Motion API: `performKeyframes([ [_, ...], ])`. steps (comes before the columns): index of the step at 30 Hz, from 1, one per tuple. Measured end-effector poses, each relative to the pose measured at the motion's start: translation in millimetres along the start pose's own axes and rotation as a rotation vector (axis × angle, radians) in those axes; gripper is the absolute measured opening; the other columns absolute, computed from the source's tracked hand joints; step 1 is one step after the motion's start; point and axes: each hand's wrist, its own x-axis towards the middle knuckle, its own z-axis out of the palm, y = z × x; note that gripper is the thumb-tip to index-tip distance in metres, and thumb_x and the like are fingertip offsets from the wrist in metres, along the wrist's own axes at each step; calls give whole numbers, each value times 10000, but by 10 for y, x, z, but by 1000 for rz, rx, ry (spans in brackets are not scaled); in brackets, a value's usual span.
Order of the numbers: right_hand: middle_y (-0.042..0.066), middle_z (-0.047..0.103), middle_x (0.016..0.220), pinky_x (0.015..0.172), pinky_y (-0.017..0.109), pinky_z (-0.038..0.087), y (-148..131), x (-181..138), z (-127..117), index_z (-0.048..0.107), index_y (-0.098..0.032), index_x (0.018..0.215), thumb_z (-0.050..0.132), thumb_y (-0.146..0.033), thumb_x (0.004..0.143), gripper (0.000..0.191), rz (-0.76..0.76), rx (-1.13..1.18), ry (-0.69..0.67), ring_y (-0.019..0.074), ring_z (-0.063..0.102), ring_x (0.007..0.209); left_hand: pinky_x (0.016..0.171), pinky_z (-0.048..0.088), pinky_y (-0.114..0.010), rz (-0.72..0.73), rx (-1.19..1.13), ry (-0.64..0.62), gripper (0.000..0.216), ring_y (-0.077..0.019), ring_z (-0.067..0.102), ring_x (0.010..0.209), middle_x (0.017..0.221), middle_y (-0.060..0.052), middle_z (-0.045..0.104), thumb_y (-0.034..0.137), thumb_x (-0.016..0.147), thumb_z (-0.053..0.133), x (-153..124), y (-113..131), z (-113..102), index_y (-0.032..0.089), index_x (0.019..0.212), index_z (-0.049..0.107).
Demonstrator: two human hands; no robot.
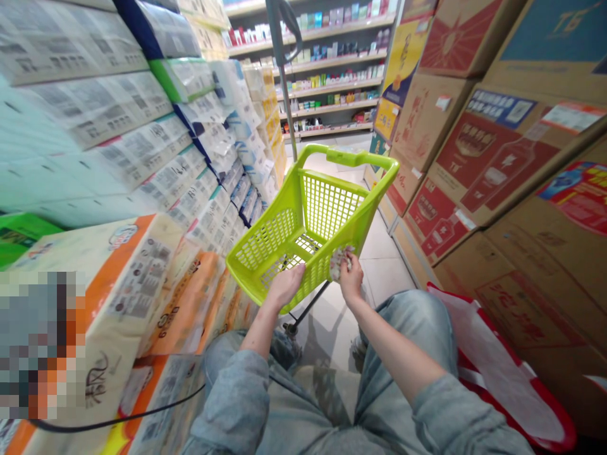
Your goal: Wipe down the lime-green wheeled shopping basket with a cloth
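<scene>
A lime-green shopping cart basket [289,208] with perforated walls stands tilted in front of me, carried on a dark metal frame [310,306]. My left hand [283,289] grips the basket's near rim, thumb towards the inside. Against the outside of the near wall, my right hand [351,278] pinches a crumpled, pale, mottled cloth [339,260]. The cart's green handle [348,158] rises on the far side. Through the basket's floor holes the frame and tiles are partly seen.
Stacked tissue packs [156,284] line the left side. Cardboard cartons [493,151] are piled on the right, with a red-and-white bag [502,373] beside my knee. A metal pole [287,95] rises behind the basket. Shelves of small goods [332,69] stand at the back.
</scene>
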Motion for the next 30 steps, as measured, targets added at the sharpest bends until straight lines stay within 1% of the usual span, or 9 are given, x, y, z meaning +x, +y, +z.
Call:
performKeyframes([
  [3,147,666,1108,894,362,460,-49,185,87,598,-135,1116,453,-281,803,374,37,31,3,230,608,1004,937,435,-335,10,11,0,751,-247,585,1143,1164,-111,666,573,929,23,7,5,0,181,1140,628],
  [6,157,658,1133,917,375,457,-39,177,147,586,-118,1159,470,-275,796,413,21,34,-62,237,605,1031,936,435,-335,32,16,1,748,-243,587,1141,1160,-109,667,569,930,17,25,13,1,186,1175,610],
  [10,154,649,1164,964,393,437,59,119,107,608,-125,1165,477,-253,784,423,-55,17,-151,242,592,1077,935,433,-326,34,-2,14,737,-236,583,1147,1173,-102,662,576,930,34,44,23,4,188,1196,601],
  [14,148,658,1160,959,397,448,110,247,46,635,-127,1145,471,-251,779,420,-33,-12,-220,249,602,1073,921,435,-321,26,0,18,733,-235,590,1134,1163,-104,666,570,934,39,54,23,7,183,1188,607],
  [18,158,662,1152,963,396,445,84,413,93,652,-116,1122,466,-242,768,420,21,-36,-233,257,605,1071,909,435,-309,34,14,10,707,-230,601,1108,1126,-91,682,568,937,60,67,38,4,198,1187,608],
  [21,142,675,1125,956,389,449,65,466,129,668,-134,1087,470,-235,756,398,28,-43,-228,250,609,1054,903,433,-300,33,26,10,696,-229,605,1097,1111,-90,686,571,937,77,81,67,-5,195,1188,606],
  [25,140,684,1086,941,401,454,67,383,124,674,-134,1069,468,-232,757,386,30,-45,-196,254,614,1018,896,436,-302,8,41,6,699,-235,609,1089,1108,-96,686,568,937,72,91,94,-8,192,1187,606],
  [28,151,669,1110,957,416,443,82,205,138,671,-128,1078,451,-219,760,397,-3,-22,-155,258,596,1041,911,432,-309,1,38,9,701,-238,602,1105,1136,-94,678,570,935,70,90,93,1,197,1184,608],
  [30,140,658,1138,974,414,434,91,89,168,670,-142,1087,448,-205,758,402,-31,9,-160,251,582,1066,925,427,-309,9,40,17,688,-235,594,1120,1158,-87,670,563,938,75,92,90,6,203,1182,608],
])
